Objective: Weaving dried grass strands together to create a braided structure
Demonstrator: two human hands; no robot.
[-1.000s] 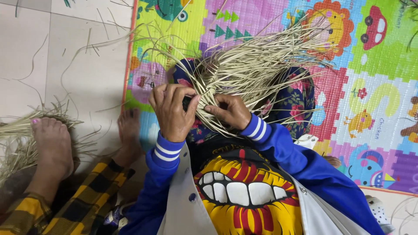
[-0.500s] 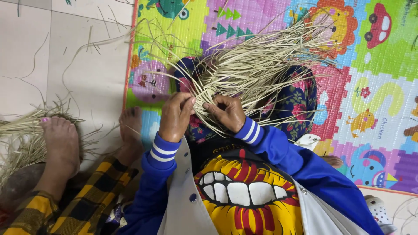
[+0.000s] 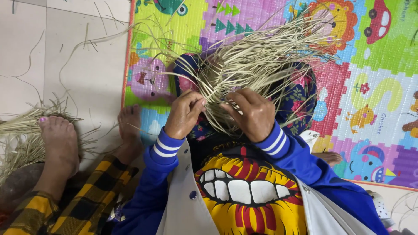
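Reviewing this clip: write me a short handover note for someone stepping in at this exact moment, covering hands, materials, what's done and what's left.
Left hand: pinching a few pale straw strands at the woven edge.
Right hand: gripping the woven patch from the other side, over the lap.
Materials: loose strand ends fan out over the colourful play mat; a second straw bundle lies on the tiled floor under another person's foot.
Done: a small tight patch is woven.
Left: most strands look unwoven.

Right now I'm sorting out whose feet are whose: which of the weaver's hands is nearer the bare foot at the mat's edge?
Left. The left hand pinches straw strands just right of that bare foot; the right hand is farther right.
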